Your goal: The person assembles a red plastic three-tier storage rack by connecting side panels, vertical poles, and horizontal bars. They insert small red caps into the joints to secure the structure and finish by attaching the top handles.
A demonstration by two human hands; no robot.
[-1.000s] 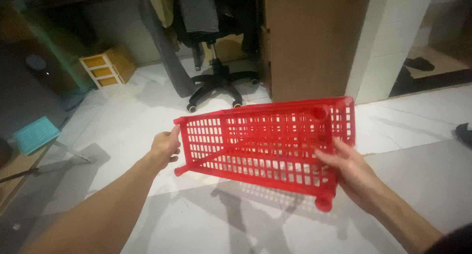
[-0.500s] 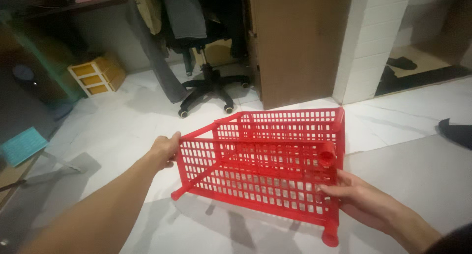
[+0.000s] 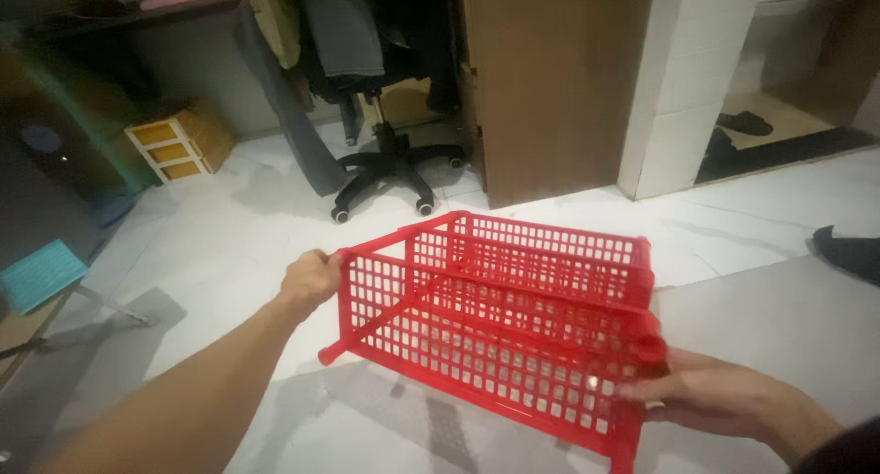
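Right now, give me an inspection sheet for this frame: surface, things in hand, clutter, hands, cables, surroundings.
Surface: pale tiled floor, dimly lit.
Things in hand: red slatted plastic rack, tilted above the floor.
Clutter: yellow drawer unit; teal stool; dark shoe.
Hands: left hand grips the rack's left end; right hand holds its right corner.
Cables: nothing seen.
Surroundings: black office chair draped with clothes; brown cabinet; white brick pillar.

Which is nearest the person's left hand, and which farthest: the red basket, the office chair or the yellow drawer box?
1. Red basket: held by the left hand at its corner.
2. Office chair: beyond, up the floor.
3. Yellow drawer box: far left, by the wall.
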